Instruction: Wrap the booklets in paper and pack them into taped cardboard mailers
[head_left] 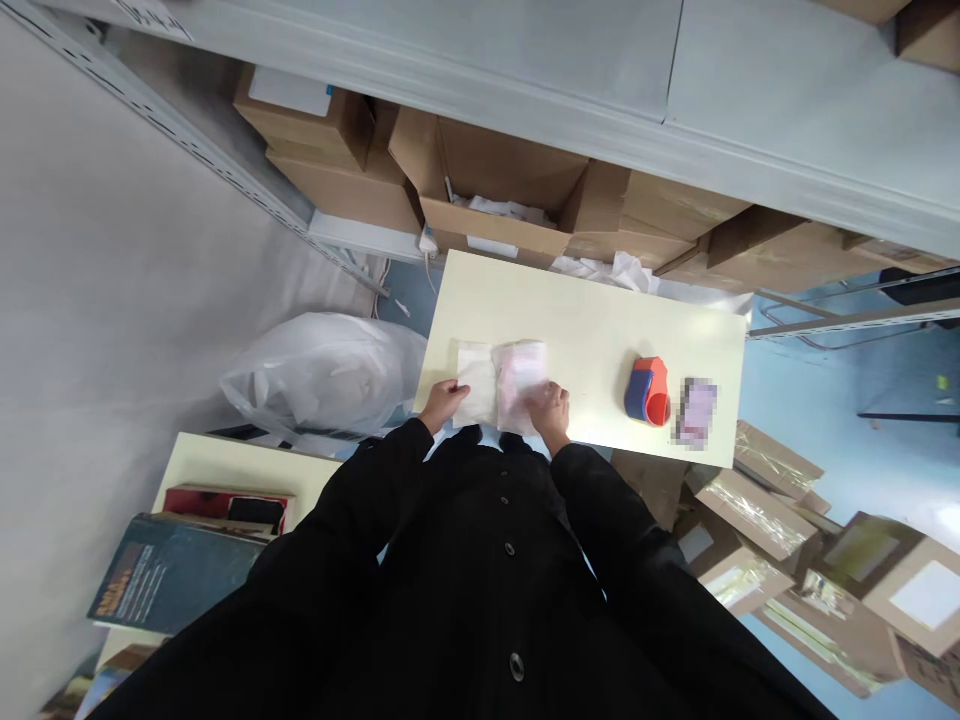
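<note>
On the near edge of a pale yellow table [592,320] lie two flat packets side by side: a white one [478,378] and a pinkish one in clear plastic [519,372]. My left hand [444,401] grips the white packet's near left corner with curled fingers. My right hand [550,408] rests on the pinkish packet's near right corner, fingers bent onto it. Both arms wear black sleeves.
A red and blue tape dispenser [648,391] and a blurred small item [696,411] sit to the right on the table. Open cardboard boxes [495,190] fill the shelf behind. A white plastic bag [322,370] lies left, books [176,570] on a second table, taped boxes [757,520] on the floor.
</note>
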